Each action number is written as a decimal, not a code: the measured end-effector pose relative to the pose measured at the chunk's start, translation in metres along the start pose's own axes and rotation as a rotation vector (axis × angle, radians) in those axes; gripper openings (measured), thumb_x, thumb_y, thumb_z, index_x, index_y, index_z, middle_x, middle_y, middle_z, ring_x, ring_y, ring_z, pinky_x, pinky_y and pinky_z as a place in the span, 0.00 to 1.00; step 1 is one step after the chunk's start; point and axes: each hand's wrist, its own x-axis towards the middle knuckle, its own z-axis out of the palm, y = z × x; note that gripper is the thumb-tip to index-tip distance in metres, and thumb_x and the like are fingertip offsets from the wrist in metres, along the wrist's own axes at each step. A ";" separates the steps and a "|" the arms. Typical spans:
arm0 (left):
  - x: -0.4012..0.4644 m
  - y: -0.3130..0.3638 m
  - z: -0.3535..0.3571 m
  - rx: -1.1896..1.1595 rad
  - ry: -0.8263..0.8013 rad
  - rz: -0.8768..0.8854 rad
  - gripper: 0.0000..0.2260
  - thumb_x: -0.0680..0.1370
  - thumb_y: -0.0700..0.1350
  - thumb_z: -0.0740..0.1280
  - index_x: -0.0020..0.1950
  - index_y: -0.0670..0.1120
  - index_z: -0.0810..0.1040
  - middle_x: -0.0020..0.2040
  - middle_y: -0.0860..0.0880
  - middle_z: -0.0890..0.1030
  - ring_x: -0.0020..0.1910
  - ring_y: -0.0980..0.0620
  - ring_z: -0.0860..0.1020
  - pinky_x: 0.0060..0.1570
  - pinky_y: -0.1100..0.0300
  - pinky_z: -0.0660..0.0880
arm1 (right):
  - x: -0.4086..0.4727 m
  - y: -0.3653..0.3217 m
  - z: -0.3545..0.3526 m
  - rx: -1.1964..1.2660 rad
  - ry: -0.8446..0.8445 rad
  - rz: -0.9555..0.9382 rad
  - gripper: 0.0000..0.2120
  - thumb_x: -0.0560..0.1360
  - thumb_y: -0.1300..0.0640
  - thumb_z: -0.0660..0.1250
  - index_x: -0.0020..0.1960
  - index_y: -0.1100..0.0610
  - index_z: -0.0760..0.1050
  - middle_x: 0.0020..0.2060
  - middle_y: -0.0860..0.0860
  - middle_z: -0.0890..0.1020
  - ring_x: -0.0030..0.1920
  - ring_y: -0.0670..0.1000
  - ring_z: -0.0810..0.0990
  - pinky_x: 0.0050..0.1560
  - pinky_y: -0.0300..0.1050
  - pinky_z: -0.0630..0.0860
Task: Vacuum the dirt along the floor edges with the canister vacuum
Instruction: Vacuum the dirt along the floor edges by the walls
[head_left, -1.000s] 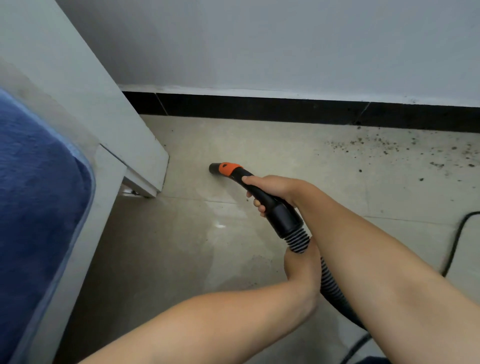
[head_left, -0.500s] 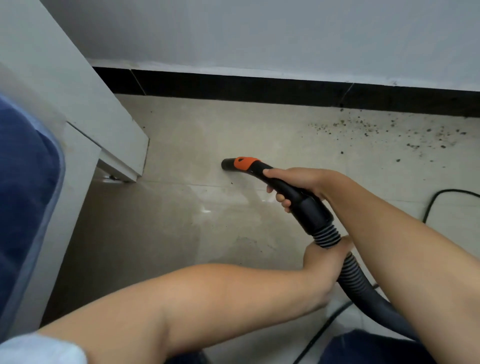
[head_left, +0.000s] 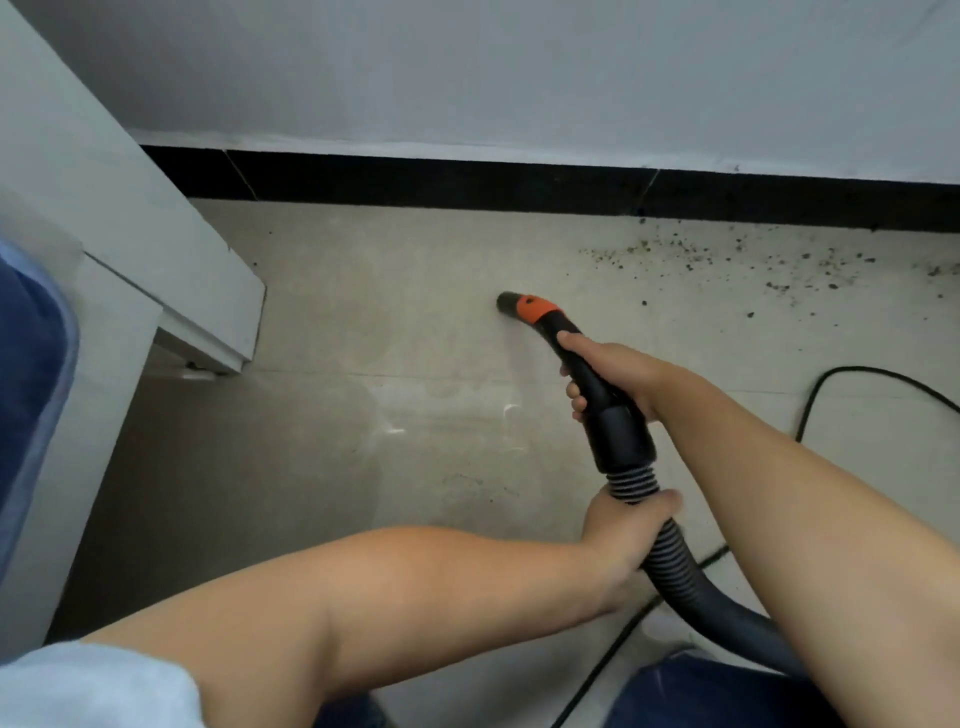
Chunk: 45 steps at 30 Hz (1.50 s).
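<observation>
The vacuum's black handle with an orange collar ends in an open nozzle (head_left: 511, 304) that touches the pale floor tile, pointing left. My right hand (head_left: 615, 374) grips the curved black handle (head_left: 602, 400) from the right. My left hand (head_left: 626, 530) is closed around the ribbed grey hose (head_left: 670, 558) just below the handle's cuff. Dark crumbs of dirt (head_left: 727, 254) lie scattered along the black baseboard (head_left: 467, 182) to the right of the nozzle, a short way off from it.
A pale grey furniture frame (head_left: 171, 270) with a blue cushion (head_left: 26, 364) stands at the left, its corner near the floor. A black power cord (head_left: 852, 376) loops on the tile at right, and another length of cord (head_left: 613, 649) runs under the hose.
The nozzle and both hands have shifted right along the floor, closer to the scattered dirt. The furniture has slid further left in view.
</observation>
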 end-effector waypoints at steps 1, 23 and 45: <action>-0.001 0.002 -0.005 0.036 0.018 0.020 0.14 0.76 0.46 0.70 0.60 0.44 0.76 0.55 0.43 0.82 0.52 0.44 0.82 0.47 0.56 0.80 | 0.001 0.003 -0.007 0.099 0.072 -0.035 0.19 0.79 0.43 0.63 0.48 0.60 0.68 0.27 0.55 0.75 0.24 0.51 0.74 0.31 0.44 0.77; 0.022 0.065 -0.065 0.145 0.277 0.179 0.07 0.76 0.46 0.67 0.47 0.43 0.73 0.34 0.44 0.76 0.30 0.44 0.77 0.39 0.51 0.78 | 0.043 -0.040 0.017 0.318 0.436 -0.192 0.16 0.81 0.46 0.59 0.54 0.60 0.67 0.33 0.55 0.77 0.29 0.52 0.77 0.39 0.47 0.79; 0.008 0.101 -0.144 0.623 0.183 0.169 0.08 0.75 0.46 0.68 0.50 0.42 0.76 0.31 0.43 0.79 0.28 0.47 0.78 0.36 0.55 0.77 | 0.044 -0.016 0.059 0.787 0.705 -0.121 0.23 0.80 0.39 0.56 0.53 0.60 0.73 0.36 0.53 0.80 0.28 0.50 0.79 0.31 0.41 0.74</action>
